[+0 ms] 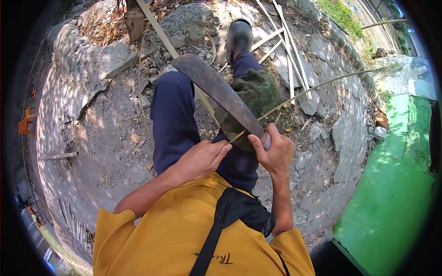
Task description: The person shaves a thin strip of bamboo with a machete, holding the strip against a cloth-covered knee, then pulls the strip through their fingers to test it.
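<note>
My right hand (276,149) is closed around the handle of a machete (216,89). Its broad, dark, rust-stained blade slants up and left across my lap, ending above my left knee. My left hand (202,159) grips the near end of a thin bamboo strip (317,86). From there the strip passes close by the base of the blade and runs out to the upper right, bending slightly. A dark green cloth (258,94) lies over my right leg, partly hidden by the blade.
Several pale split strips (289,46) lie on the broken ground ahead. Another long strip (159,30) slants past my left knee. A wooden post (135,23) stands at the upper left, an orange chair (26,121) at the far left. On the right is a green painted surface (386,202).
</note>
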The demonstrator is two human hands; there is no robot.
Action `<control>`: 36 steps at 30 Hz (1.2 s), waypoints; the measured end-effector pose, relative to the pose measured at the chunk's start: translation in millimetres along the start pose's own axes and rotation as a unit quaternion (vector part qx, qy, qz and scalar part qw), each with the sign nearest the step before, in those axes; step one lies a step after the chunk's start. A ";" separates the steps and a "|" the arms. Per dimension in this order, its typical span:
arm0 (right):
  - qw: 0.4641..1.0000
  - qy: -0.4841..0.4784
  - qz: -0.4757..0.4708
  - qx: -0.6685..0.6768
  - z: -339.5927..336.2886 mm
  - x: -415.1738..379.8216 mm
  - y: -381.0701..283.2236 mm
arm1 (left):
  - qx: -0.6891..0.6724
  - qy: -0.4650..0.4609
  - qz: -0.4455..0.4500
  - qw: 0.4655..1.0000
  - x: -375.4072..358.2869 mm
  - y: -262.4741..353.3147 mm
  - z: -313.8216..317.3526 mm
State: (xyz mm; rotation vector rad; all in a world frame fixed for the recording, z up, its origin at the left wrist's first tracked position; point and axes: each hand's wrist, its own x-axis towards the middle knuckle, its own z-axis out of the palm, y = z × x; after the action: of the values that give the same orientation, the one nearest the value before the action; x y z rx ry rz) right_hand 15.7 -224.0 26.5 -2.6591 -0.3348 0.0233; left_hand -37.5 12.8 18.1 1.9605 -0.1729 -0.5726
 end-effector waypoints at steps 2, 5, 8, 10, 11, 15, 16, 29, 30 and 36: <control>1.000 -0.002 -0.004 0.000 1.4 0.1 2.9 | 0.011 0.006 0.003 1.000 4.0 -1.9 3.5; 1.000 0.000 0.016 0.027 3.2 2.5 6.6 | 0.030 0.017 0.005 0.999 5.9 -1.5 5.6; 0.999 0.005 0.016 0.043 1.7 2.9 1.9 | 0.045 0.026 0.002 0.999 2.5 -1.0 6.6; 1.000 0.007 0.020 0.018 1.9 2.9 -0.4 | 0.051 0.031 0.002 0.998 0.8 0.1 7.2; 1.000 0.006 0.020 0.019 3.2 2.7 -1.4 | 0.058 0.036 0.001 0.998 -1.0 0.9 7.2; 0.998 0.033 0.040 0.017 6.5 6.0 1.1 | 0.051 0.038 -0.003 0.998 -16.7 -2.5 9.7; 0.997 0.049 0.056 0.034 7.2 9.4 3.0 | 0.053 0.039 -0.001 0.998 -21.2 -3.2 7.9; 1.000 -0.003 0.009 0.012 4.2 3.5 10.3 | -0.087 -0.022 0.026 0.996 -10.7 -12.1 -3.4; 1.000 0.007 0.019 0.023 4.8 4.6 10.9 | -0.093 -0.027 0.019 0.995 -13.8 -13.9 -3.8; 0.999 -0.006 0.048 0.018 -0.4 6.0 1.4 | -0.104 -0.060 -0.014 0.993 -47.0 -17.7 -11.3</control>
State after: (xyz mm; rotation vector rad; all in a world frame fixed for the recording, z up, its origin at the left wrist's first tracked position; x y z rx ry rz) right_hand 21.9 -224.0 26.5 -2.6372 -0.2093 0.0736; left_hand -75.7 47.2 21.2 1.7297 -0.1550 -0.6988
